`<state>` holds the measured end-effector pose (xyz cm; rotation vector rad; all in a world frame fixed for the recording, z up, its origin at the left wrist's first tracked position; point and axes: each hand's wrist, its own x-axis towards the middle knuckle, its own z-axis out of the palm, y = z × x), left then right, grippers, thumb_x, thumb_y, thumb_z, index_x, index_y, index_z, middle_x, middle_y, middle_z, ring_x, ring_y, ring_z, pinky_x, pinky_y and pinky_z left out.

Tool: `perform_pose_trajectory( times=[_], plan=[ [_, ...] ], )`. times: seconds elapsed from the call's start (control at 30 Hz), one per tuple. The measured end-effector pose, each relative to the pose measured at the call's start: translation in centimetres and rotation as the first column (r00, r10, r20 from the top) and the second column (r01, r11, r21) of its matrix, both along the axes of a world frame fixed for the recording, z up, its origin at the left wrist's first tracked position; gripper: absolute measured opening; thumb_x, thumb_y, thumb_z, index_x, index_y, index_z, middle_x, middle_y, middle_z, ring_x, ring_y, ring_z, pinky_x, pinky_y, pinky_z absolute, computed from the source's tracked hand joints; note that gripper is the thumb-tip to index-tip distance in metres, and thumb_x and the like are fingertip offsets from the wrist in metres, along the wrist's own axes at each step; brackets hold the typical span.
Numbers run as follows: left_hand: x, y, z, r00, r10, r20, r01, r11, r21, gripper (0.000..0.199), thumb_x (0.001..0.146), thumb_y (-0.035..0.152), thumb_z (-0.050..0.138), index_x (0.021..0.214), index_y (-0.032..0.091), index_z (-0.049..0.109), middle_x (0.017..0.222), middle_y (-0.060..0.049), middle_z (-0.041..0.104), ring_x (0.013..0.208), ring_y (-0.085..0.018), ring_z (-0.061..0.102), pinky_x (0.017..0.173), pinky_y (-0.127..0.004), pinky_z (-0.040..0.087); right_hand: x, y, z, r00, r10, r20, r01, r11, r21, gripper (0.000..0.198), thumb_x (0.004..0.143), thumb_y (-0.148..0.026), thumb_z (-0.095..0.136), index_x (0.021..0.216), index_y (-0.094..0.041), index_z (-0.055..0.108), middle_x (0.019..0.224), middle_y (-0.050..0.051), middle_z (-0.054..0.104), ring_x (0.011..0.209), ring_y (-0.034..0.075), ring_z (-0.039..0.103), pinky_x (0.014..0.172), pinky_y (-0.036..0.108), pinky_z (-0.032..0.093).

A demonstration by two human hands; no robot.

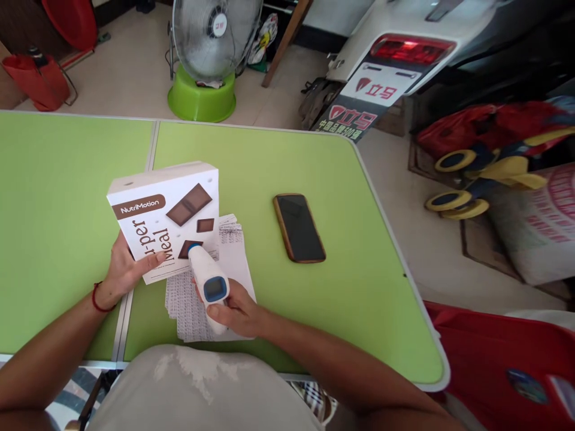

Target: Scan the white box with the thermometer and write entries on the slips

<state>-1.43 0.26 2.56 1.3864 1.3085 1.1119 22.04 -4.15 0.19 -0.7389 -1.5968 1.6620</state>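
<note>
My left hand (130,266) is closed around the lower left corner of a white NutriMotion box (157,233) with chocolate pieces printed on it, thumb on the front face. The box is tilted above the table. Gripped in my right hand (240,308) is a white and blue infrared thermometer (204,269), its small screen facing me. The nose of the thermometer points at the lower part of the box front; whether they touch I cannot tell. Beneath both lie several printed sheets of paper (240,251), partly hidden by the box and my hands.
A dark phone in a brown case (299,228) lies on the green folding table (359,299), right of the papers. Beyond the far edge stand a fan (218,36) on an upturned green tub (202,99) and a white scooter (359,42). A red chair or bag (485,347) is at the right.
</note>
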Motion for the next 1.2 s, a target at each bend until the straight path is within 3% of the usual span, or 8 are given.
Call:
perform_pose_trajectory(
  times=[0.27,1.2],
  plan=[
    [0.24,0.05,0.36,0.999,-0.04,0.026,0.039,0.998,0.049,0.044,0.069,0.034,0.081,0.101,0.014,0.059,0.104,-0.01,0.069,0.088,-0.024,0.066,0.074,-0.035,0.056,-0.16,0.21,-0.13,1.0,0.001,-0.022,0.0,0.999,0.036,0.035,0.086,-0.054,0.055,0.08,-0.021,0.047,0.07,-0.002,0.045,0.062,0.012,0.04,0.058,0.027,0.039],
    [0.2,-0.02,0.74,1.0,-0.011,0.016,0.011,1.0,-0.003,0.052,0.064,0.034,0.085,0.104,0.015,0.059,0.101,-0.011,0.071,0.086,-0.026,0.068,0.071,-0.037,0.059,-0.05,0.41,-0.13,0.999,-0.002,0.036,-0.001,0.995,0.098,0.029,0.085,-0.048,0.056,0.077,-0.021,0.047,0.067,-0.003,0.046,0.06,0.012,0.041,0.057,0.026,0.04]
  ],
)
